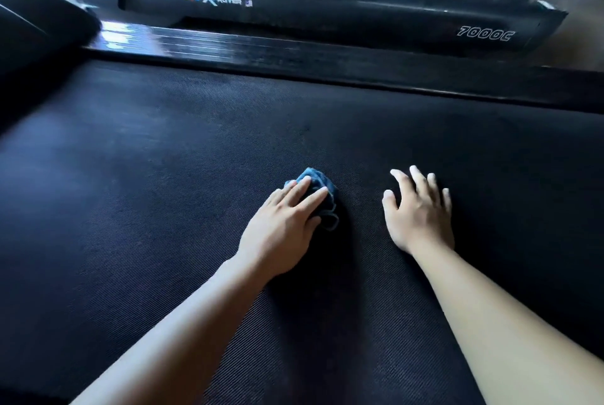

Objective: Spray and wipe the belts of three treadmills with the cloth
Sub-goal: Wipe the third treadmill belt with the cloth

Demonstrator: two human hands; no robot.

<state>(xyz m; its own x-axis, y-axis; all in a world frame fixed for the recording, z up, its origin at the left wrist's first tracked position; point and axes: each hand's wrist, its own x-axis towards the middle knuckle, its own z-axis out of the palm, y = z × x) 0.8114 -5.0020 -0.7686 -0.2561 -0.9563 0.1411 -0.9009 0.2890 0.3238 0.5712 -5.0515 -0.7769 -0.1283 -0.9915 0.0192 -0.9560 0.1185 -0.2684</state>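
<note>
- From my remote seat, the dark treadmill belt (163, 208) fills most of the view; its near and left parts run out of the frame, so I cannot see either end.
- The blue cloth (322, 184) lies bunched on the belt, a little left of centre. My fingers hide much of it, and only its far and right folds show.
- At far left a dark rounded housing (39, 28) is cut off by the frame edge and is too dim to make out.
- Beyond the glossy side rail (294, 54) stands a second treadmill (327, 9), cropped at the top. Its side lettering is blurred — I can read "X-" and, further right, "7000C".
- My left hand (281, 228) rests palm-down with its fingers straight and close together, pressing the cloth flat against the belt. The thumb lies beside the cloth's near edge; I cannot tell whether it pinches the fabric.
- My right hand (420, 211) sits just right of the cloth, apart from it — fingers spread wide, tips touching the bare belt, holding nothing.
- Both forearms reach in from the near edge, bare.
</note>
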